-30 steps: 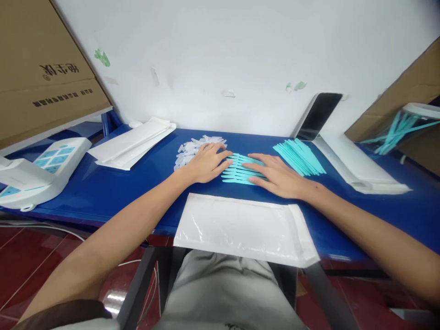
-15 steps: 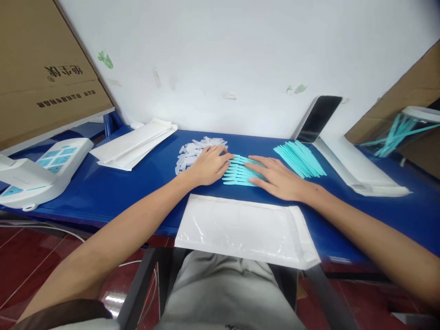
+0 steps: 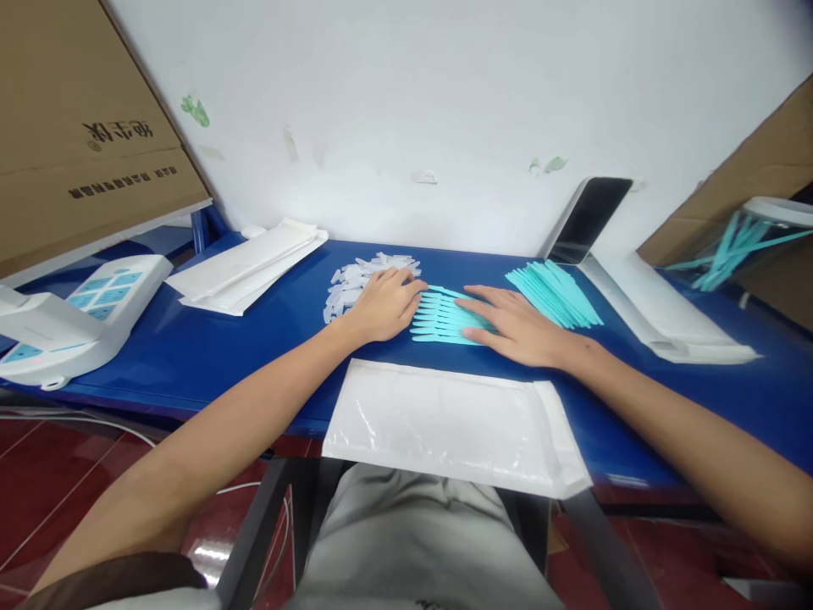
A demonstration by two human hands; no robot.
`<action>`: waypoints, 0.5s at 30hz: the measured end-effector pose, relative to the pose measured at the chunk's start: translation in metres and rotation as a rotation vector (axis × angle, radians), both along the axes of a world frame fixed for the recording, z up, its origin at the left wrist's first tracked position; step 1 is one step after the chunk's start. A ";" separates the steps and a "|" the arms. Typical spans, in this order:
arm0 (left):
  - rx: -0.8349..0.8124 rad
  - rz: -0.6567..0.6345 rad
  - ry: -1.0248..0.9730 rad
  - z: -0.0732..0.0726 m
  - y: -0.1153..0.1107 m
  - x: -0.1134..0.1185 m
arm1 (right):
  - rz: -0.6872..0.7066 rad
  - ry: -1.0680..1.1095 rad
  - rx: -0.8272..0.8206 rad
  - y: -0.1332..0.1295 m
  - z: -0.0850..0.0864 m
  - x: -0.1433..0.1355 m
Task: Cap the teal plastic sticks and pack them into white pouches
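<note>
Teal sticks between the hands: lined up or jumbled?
Lined up: the teal sticks lie side by side, left ends roughly even. Right ends: cannot tell; the right hand covers most.

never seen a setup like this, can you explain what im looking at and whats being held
There is no machine here: a person works with bare hands, seen by a camera worn on the head, looking forward and down. On the blue table, a row of teal sticks lies between the hands. The right hand spreads its fingers over one end; the left hand is at the other, though whether it grips a stick is unclear. Whitish small pieces lie beside the left hand, and a second teal pile beyond the right. A white packet overhangs the near edge.
</note>
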State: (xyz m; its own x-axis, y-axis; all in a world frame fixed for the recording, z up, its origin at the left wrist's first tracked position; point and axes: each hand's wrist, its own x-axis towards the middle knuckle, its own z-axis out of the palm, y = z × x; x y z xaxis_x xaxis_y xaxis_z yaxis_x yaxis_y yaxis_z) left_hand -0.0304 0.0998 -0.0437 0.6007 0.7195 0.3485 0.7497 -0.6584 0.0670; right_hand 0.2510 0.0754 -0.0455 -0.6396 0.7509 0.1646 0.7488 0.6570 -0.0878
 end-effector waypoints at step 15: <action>-0.041 -0.003 -0.002 0.001 -0.001 0.000 | 0.013 -0.015 0.024 0.001 0.001 -0.001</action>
